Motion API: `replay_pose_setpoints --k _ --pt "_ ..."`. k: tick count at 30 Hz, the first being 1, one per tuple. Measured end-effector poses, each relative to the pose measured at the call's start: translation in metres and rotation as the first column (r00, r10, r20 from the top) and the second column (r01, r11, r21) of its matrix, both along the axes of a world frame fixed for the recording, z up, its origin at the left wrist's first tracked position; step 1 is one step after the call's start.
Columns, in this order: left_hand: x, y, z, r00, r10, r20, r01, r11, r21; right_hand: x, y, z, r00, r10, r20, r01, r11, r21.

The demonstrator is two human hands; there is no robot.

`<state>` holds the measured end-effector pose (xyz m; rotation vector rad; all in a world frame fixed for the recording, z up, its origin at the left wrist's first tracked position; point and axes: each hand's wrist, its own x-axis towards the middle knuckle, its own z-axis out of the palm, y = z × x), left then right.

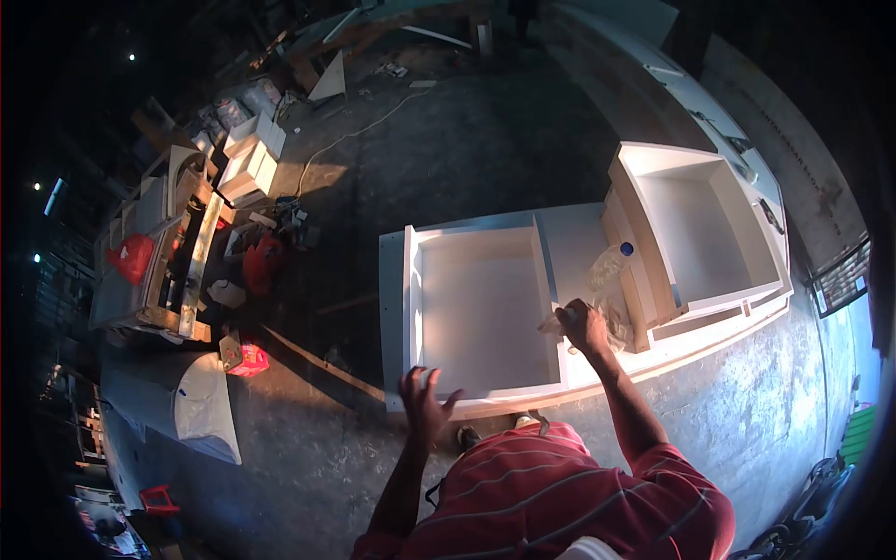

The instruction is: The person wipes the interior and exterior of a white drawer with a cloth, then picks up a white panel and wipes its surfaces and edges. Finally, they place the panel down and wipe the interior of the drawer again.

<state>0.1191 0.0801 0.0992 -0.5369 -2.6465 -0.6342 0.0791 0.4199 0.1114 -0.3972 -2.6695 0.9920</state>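
Observation:
A white wooden drawer box [485, 308] lies open side up on a large white panel [579, 233]. At its right wall, my right hand [582, 329] is closed around a crumpled pale scrap [551, 325], whose material I cannot make out. My left hand [427, 403] hovers by the drawer's front left corner, fingers spread and holding nothing. Just beyond my right hand lies a clear plastic bottle [607, 269] with a blue cap, beside a crumpled clear plastic bag [616, 327]. A second white drawer box [700, 233] sits tilted at the right.
A wooden workbench [191, 271] with a red plastic bag [131, 257] stands at the left. Stacked pale boxes [250, 168], a cable [345, 140] and a wooden strip [322, 366] are on the floor. At the lower right is a motorbike [807, 504].

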Motion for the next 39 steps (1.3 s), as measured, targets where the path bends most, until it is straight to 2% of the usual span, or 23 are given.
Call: replay_pose_setpoints --k 2,3,4,5,6,8,10,11,13,15,17,18,21,22,26,27,28,29,31,33,35,37,39 --pt "-0.007 -0.036 -0.023 0.974 0.224 0.030 -0.226 0.958 0.177 0.004 -0.001 0.000 0.999 0.014 0.033 -0.014 1.000 -0.016" --pt "-0.010 -0.052 -0.041 0.940 0.335 0.061 -0.338 0.897 0.285 0.004 -0.004 -0.008 0.999 0.030 0.036 -0.029 1.000 -0.003" --pt "-0.008 -0.070 -0.071 0.941 0.334 0.056 -0.335 0.894 0.296 0.004 -0.013 -0.009 0.995 0.073 0.073 -0.060 0.985 -0.164" --pt "-0.006 -0.089 -0.107 0.873 0.382 0.304 -0.487 0.727 0.484 0.001 -0.027 -0.008 0.988 0.122 0.097 -0.085 0.943 -0.323" --pt "-0.010 -0.098 -0.123 0.773 0.341 0.536 -0.632 0.500 0.593 -0.004 -0.043 -0.007 0.977 0.187 0.104 -0.154 0.952 -0.266" --pt "0.010 -0.082 -0.093 0.507 0.123 0.853 -0.857 0.175 0.484 -0.022 -0.079 -0.014 0.936 0.313 0.161 -0.274 0.935 -0.226" --pt "0.024 -0.077 -0.098 0.402 -0.141 0.905 -0.911 0.043 0.411 -0.045 -0.123 -0.013 0.872 0.417 0.256 -0.365 0.903 -0.227" --pt "0.029 -0.072 -0.098 0.394 -0.196 0.898 -0.909 0.058 0.412 -0.056 -0.148 -0.007 0.836 0.454 0.307 -0.406 0.889 -0.210" --pt "0.033 -0.057 -0.102 0.391 -0.250 0.886 -0.905 0.072 0.419 -0.089 -0.195 -0.025 0.762 0.540 0.357 -0.456 0.839 -0.296" --pt "0.037 -0.041 -0.117 0.508 -0.339 0.792 -0.810 0.126 0.573 -0.118 -0.237 -0.041 0.717 0.476 0.510 -0.388 0.880 -0.275" --pt "0.028 -0.027 -0.124 0.469 -0.347 0.812 -0.807 0.206 0.554 -0.122 -0.270 -0.037 0.711 0.400 0.578 -0.345 0.915 -0.209" --pt "0.022 -0.019 -0.123 0.447 -0.303 0.842 -0.837 0.190 0.513 -0.123 -0.280 -0.036 0.699 0.326 0.636 -0.312 0.940 -0.139" --pt "0.015 -0.005 -0.105 0.524 -0.316 0.791 -0.785 0.182 0.593 -0.128 -0.283 -0.046 0.687 0.318 0.653 -0.384 0.922 -0.046" --pt "0.008 0.007 -0.122 0.488 -0.138 0.862 -0.846 0.166 0.506 -0.131 -0.280 -0.053 0.710 0.272 0.649 -0.320 0.946 -0.047" --pt "0.012 0.025 -0.128 0.443 -0.066 0.894 -0.875 0.183 0.448 -0.133 -0.282 -0.066 0.752 0.272 0.601 -0.239 0.961 -0.136" --pt "0.010 0.029 -0.141 0.578 0.031 0.816 -0.804 0.191 0.563 -0.133 -0.282 -0.060 0.756 0.266 0.598 -0.237 0.963 -0.129" --pt "0.009 0.031 -0.155 0.693 0.125 0.710 -0.718 0.212 0.663 -0.131 -0.280 -0.056 0.781 0.262 0.567 -0.223 0.965 -0.139" --pt "0.011 0.032 -0.147 0.692 0.117 0.712 -0.718 0.213 0.663 -0.125 -0.279 -0.050 0.803 0.256 0.538 -0.208 0.967 -0.151" --pt "0.020 0.037 -0.100 0.723 0.268 0.636 -0.690 0.309 0.654 -0.121 -0.267 -0.023 0.832 0.332 0.444 -0.230 0.936 -0.268" --pt "0.019 0.037 -0.064 0.809 0.291 0.511 -0.586 0.316 0.746 -0.127 -0.257 -0.002 0.868 0.306 0.392 -0.185 0.930 -0.317" --pt "0.012 0.035 -0.043 0.887 0.374 0.270 -0.418 0.406 0.813 -0.126 -0.244 0.036 0.897 0.332 0.291 -0.215 0.904 -0.369" --pt "0.004 0.026 -0.022 0.901 0.426 0.080 -0.336 0.571 0.749 -0.168 -0.201 -0.017 0.837 0.546 -0.026 -0.512 0.767 -0.386" --pt "0.000 0.017 0.012 0.910 0.403 0.096 -0.340 0.592 0.731 -0.167 -0.187 -0.002 0.784 0.530 -0.321 -0.577 0.434 -0.692"
